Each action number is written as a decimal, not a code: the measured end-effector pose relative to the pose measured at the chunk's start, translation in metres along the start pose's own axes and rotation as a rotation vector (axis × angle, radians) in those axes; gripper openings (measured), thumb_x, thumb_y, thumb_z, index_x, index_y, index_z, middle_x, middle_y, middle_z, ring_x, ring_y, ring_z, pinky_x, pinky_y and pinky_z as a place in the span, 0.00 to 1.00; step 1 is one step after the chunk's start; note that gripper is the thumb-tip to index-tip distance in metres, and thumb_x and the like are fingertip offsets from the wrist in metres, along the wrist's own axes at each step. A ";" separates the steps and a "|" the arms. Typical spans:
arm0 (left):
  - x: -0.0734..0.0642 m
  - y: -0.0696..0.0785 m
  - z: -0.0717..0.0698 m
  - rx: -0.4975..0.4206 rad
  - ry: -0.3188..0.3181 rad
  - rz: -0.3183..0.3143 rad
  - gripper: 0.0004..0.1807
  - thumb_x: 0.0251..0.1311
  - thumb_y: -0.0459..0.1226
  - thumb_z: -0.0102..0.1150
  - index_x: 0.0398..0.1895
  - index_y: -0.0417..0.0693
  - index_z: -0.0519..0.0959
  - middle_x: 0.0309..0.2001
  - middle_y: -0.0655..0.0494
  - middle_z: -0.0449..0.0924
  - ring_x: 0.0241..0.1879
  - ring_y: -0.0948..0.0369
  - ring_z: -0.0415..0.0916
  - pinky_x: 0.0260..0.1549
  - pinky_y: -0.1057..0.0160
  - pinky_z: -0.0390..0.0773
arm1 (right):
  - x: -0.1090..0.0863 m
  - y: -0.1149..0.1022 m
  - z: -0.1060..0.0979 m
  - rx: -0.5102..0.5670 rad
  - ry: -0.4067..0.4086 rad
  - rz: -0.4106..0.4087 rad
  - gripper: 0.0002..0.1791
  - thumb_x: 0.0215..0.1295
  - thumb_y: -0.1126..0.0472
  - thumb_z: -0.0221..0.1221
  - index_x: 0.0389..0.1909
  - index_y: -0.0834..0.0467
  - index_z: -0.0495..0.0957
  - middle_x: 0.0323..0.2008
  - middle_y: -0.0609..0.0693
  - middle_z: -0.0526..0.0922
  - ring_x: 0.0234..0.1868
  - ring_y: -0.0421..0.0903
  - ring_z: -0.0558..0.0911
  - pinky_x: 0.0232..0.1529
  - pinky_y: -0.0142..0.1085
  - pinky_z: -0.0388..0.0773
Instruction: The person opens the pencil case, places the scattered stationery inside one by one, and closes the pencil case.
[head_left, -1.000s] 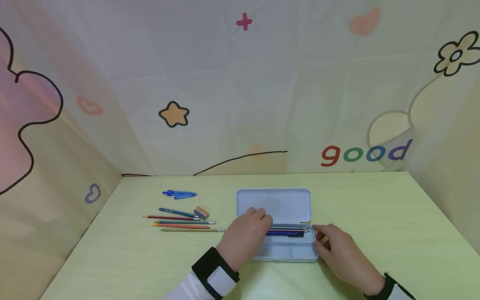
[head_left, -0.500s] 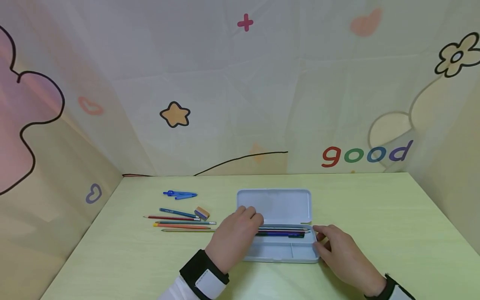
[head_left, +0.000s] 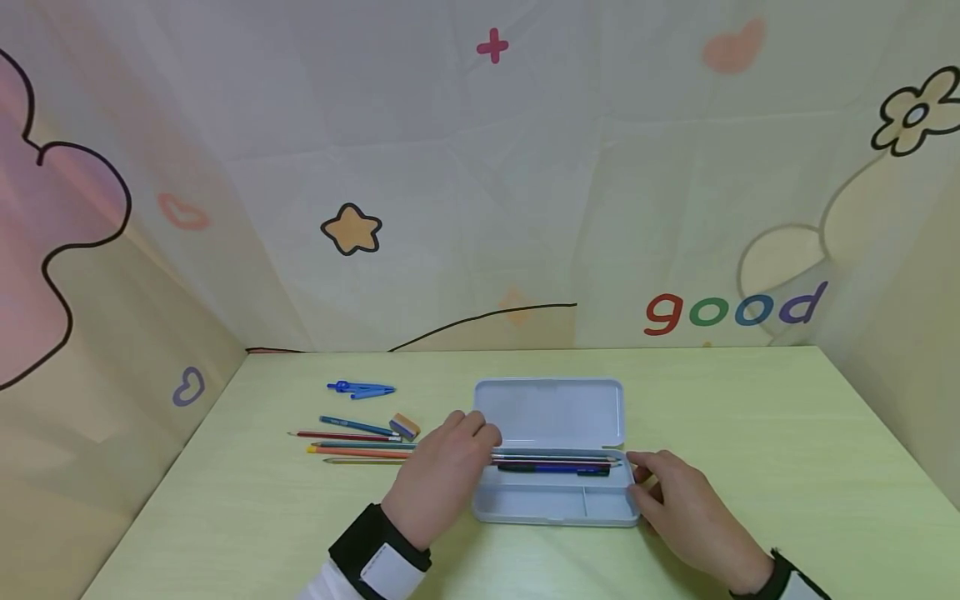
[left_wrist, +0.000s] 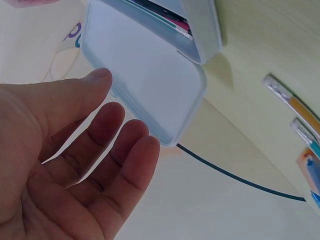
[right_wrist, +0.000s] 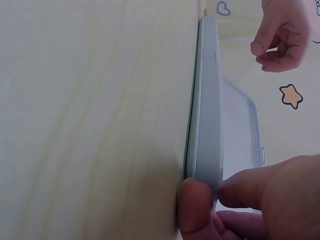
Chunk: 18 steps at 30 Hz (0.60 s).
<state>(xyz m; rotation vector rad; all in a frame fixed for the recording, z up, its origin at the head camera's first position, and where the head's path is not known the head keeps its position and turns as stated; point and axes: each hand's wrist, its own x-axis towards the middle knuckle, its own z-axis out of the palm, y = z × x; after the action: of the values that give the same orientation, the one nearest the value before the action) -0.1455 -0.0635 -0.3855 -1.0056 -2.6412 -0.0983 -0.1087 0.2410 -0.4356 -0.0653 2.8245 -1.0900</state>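
Note:
A light blue pencil case (head_left: 528, 504) lies on the table with its lid (head_left: 551, 412) folded back. In its long compartment rest pencils (head_left: 555, 457) and a dark blue pen (head_left: 551, 469); two smaller front compartments show bare floors. My left hand (head_left: 442, 479) hovers past the case's left end, over the loose pencils. Nothing is between its loosely bent fingers in the left wrist view, where thumb and fingertips stand apart. My right hand (head_left: 686, 508) holds the case's right end, thumb and fingers (right_wrist: 195, 205) at its corner in the right wrist view.
Left of the case lie a blue pencil (head_left: 356, 426), a red pencil (head_left: 341, 435), an orange pencil (head_left: 356, 452) and others, partly behind my left hand. An eraser (head_left: 405, 426) and a blue drawing compass (head_left: 362, 389) sit farther back. A printed cloth (head_left: 450, 167) backs the table.
My left hand has moved left from over the case to beyond its left end, uncovering more of the pencils and pen inside. My right hand stays at the right end.

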 end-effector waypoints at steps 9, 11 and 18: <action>-0.013 -0.015 -0.004 -0.021 -0.021 -0.065 0.12 0.60 0.30 0.77 0.44 0.46 0.85 0.39 0.56 0.79 0.40 0.58 0.76 0.42 0.65 0.83 | -0.001 -0.001 -0.001 0.014 -0.005 0.001 0.26 0.73 0.69 0.64 0.68 0.72 0.73 0.44 0.53 0.78 0.30 0.42 0.79 0.31 0.32 0.79; -0.016 -0.019 -0.004 -0.021 -0.026 -0.078 0.12 0.60 0.30 0.77 0.45 0.46 0.86 0.39 0.55 0.79 0.41 0.58 0.76 0.42 0.64 0.83 | -0.001 -0.001 0.000 0.018 -0.006 0.005 0.26 0.73 0.69 0.64 0.68 0.72 0.73 0.44 0.53 0.78 0.30 0.42 0.79 0.30 0.32 0.79; -0.029 -0.036 -0.005 -0.035 -0.023 -0.134 0.12 0.59 0.30 0.77 0.44 0.45 0.85 0.40 0.55 0.80 0.42 0.57 0.76 0.42 0.63 0.84 | -0.001 -0.002 0.000 0.009 -0.007 0.011 0.26 0.73 0.68 0.64 0.68 0.72 0.73 0.44 0.53 0.78 0.30 0.42 0.78 0.30 0.32 0.79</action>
<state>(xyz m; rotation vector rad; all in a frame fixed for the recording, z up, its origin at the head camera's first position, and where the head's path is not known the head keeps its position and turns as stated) -0.1474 -0.1094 -0.3879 -0.8447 -2.7352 -0.1645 -0.1081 0.2399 -0.4340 -0.0534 2.8100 -1.0975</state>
